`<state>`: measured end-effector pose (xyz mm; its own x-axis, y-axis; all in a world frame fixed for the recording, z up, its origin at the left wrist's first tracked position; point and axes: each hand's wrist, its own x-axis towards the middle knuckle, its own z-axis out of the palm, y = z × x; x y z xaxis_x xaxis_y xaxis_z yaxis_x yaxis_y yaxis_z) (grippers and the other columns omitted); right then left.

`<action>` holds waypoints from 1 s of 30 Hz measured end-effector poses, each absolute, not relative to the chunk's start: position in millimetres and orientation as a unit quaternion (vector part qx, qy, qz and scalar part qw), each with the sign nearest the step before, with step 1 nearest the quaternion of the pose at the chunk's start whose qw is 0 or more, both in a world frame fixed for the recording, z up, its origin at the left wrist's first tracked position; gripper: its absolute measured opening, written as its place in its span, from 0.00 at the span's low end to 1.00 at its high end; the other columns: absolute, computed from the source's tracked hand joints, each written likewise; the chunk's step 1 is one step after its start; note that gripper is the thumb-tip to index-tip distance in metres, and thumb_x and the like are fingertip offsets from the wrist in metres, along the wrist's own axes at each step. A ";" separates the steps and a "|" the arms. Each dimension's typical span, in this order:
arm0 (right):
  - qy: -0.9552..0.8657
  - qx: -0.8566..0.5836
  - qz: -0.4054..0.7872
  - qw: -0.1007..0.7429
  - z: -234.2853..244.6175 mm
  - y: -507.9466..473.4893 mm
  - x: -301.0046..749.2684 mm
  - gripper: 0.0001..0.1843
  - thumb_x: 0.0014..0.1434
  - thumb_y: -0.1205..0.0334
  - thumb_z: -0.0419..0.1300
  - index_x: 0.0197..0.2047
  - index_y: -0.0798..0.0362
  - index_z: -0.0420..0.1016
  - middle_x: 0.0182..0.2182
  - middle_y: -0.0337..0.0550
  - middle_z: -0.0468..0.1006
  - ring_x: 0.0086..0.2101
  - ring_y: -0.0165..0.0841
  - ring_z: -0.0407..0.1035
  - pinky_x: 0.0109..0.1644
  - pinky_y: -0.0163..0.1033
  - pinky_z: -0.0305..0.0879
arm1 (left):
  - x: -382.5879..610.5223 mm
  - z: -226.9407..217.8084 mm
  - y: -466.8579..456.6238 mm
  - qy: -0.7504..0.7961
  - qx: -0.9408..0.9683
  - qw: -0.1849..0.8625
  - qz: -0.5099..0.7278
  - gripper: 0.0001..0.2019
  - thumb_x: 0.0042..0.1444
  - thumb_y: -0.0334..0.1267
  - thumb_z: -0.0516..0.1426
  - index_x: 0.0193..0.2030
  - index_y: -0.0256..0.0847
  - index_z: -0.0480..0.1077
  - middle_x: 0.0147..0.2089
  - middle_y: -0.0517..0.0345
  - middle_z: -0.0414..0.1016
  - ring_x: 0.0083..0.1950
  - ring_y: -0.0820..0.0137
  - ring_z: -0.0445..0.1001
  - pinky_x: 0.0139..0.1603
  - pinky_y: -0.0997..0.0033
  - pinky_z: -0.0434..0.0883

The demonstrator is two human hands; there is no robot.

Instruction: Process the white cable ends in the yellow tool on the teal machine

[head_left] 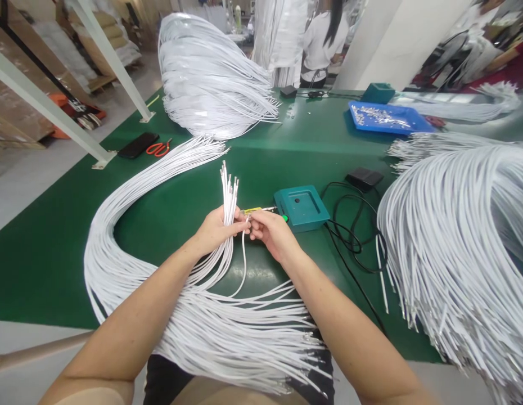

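My left hand [217, 229] is closed around a bunch of thin white cables [229, 191] that stand up from my fist, their metal tips pointing away from me. My right hand [270, 232] pinches a single white cable [243, 256] right beside the left fingers; that cable droops toward me. Just beyond my fingertips lies a small yellow-green plug [253, 210] leading into a teal box [301, 207] with a green light. A long sweep of white cables [118, 225] curves from the table's left side down to my lap.
A large heap of white cables [459, 236] fills the right; another pile [206, 79] sits at the back. Black cords [350, 236] and a black pedal [365, 178] lie right of the teal box. Red scissors [159, 148], a phone [138, 144], a blue tray [386, 117]; a person [323, 42] stands beyond.
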<state>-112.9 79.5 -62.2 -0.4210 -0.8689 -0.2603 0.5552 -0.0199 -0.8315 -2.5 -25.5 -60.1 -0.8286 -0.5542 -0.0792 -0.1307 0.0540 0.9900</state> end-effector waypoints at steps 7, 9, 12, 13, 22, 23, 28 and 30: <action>0.509 -0.169 -0.653 0.534 -61.0 78.9 -114.7 0.20 0.46 0.48 0.64 0.21 0.55 0.66 0.14 0.29 0.56 0.16 0.22 0.52 0.23 0.31 0.55 | -2.6 -64.6 -19.5 -0.712 0.172 0.146 -0.665 0.13 0.47 0.40 0.62 0.32 0.38 0.63 0.30 0.59 0.74 0.32 0.70 0.75 0.38 0.67 0.71; 0.487 -0.172 -0.649 0.558 -62.5 80.1 -115.8 0.18 0.47 0.49 0.65 0.22 0.55 0.66 0.14 0.28 0.56 0.16 0.21 0.52 0.24 0.31 0.56 | -1.9 -64.4 -20.3 -0.712 0.177 0.146 -0.664 0.13 0.46 0.40 0.63 0.32 0.38 0.63 0.30 0.58 0.74 0.32 0.70 0.74 0.38 0.67 0.71; 0.450 -0.164 -0.652 0.588 -63.9 82.5 -117.8 0.19 0.48 0.49 0.64 0.23 0.55 0.65 0.16 0.29 0.57 0.18 0.21 0.52 0.27 0.31 0.58 | -0.8 -64.6 -23.5 -0.720 0.202 0.160 -0.644 0.14 0.44 0.41 0.64 0.32 0.38 0.64 0.33 0.58 0.73 0.32 0.71 0.73 0.37 0.69 0.70; 0.444 -0.164 -0.653 0.591 -64.0 83.1 -118.2 0.19 0.48 0.49 0.64 0.23 0.55 0.64 0.17 0.29 0.58 0.18 0.21 0.53 0.28 0.31 0.59 | -0.5 -65.0 -24.7 -0.725 0.210 0.164 -0.635 0.14 0.44 0.41 0.64 0.32 0.38 0.64 0.33 0.58 0.73 0.32 0.72 0.72 0.36 0.70 0.70; 0.466 -0.168 -0.673 0.549 -62.7 81.5 -115.1 0.20 0.46 0.48 0.65 0.24 0.55 0.64 0.19 0.33 0.63 0.22 0.24 0.60 0.29 0.32 0.60 | 0.0 -65.5 -28.1 -0.727 0.224 0.169 -0.627 0.16 0.44 0.42 0.64 0.33 0.38 0.64 0.31 0.61 0.71 0.30 0.73 0.71 0.34 0.72 0.69; 0.459 -0.168 -0.675 0.553 -63.1 81.7 -115.2 0.20 0.46 0.49 0.66 0.23 0.55 0.64 0.19 0.33 0.63 0.22 0.24 0.60 0.29 0.32 0.60 | 0.2 -65.3 -28.1 -0.726 0.226 0.168 -0.627 0.16 0.44 0.42 0.64 0.34 0.38 0.64 0.31 0.60 0.72 0.30 0.73 0.71 0.34 0.72 0.69; 0.441 -0.174 -0.677 0.564 -63.2 83.2 -116.0 0.16 0.46 0.52 0.66 0.26 0.55 0.67 0.20 0.31 0.64 0.21 0.21 0.58 0.31 0.33 0.61 | 0.9 -65.3 -29.9 -0.723 0.230 0.177 -0.627 0.16 0.45 0.42 0.63 0.36 0.38 0.64 0.33 0.59 0.72 0.29 0.75 0.70 0.33 0.73 0.69; 0.478 -0.191 -0.678 0.525 -62.1 82.9 -115.1 0.16 0.49 0.50 0.63 0.28 0.55 0.69 0.21 0.33 0.66 0.21 0.23 0.59 0.31 0.34 0.62 | 0.7 -64.8 -30.2 -0.713 0.218 0.178 -0.642 0.16 0.46 0.41 0.63 0.39 0.38 0.65 0.33 0.60 0.72 0.29 0.75 0.70 0.32 0.74 0.69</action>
<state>-115.1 82.9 -62.1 -0.3759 -0.8940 -0.2438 0.5288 0.0091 -0.8487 0.7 -30.2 -64.8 -0.8411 -0.5403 -0.0262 -0.0827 0.0804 0.9933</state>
